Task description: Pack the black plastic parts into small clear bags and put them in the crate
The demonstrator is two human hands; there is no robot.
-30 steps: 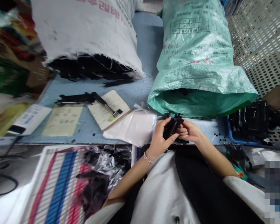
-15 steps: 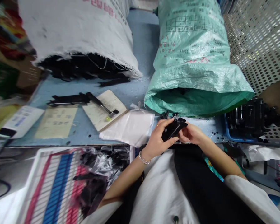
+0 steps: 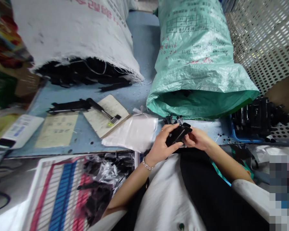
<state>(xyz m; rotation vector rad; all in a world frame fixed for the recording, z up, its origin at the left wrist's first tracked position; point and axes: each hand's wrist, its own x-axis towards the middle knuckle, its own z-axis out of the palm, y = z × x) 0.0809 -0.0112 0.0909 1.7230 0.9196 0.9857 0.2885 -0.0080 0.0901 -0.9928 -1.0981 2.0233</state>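
Fingers of the left hand [image 3: 164,140] wrap a black part [image 3: 179,133], thumb along its near side and the others over its far side. Those of the right hand [image 3: 198,138] are curled at its other end; whether they pinch it or merely touch it cannot be told. The part is between the 2 hands, over the near edge of the blue table [image 3: 144,38], just in front of the green sack's [image 3: 194,72] open mouth (small dark pieces show just past it, perhaps attached).

Handling of this 1 part looks unfinished: it is in hand, not set down. Many black parts [image 3: 254,117] lie in the blue tray [image 3: 249,140] at the right, and dark pieces [image 3: 98,197] lie near shiny wrapping [image 3: 104,168] at lower left; which are done and which are waiting is unclear. More dark stock [image 3: 74,73] fills the mouth of the white sack [image 3: 74,35], so plenty probably remains. A black-handled tool [image 3: 102,110] rests unused on a worn pad [image 3: 96,124].
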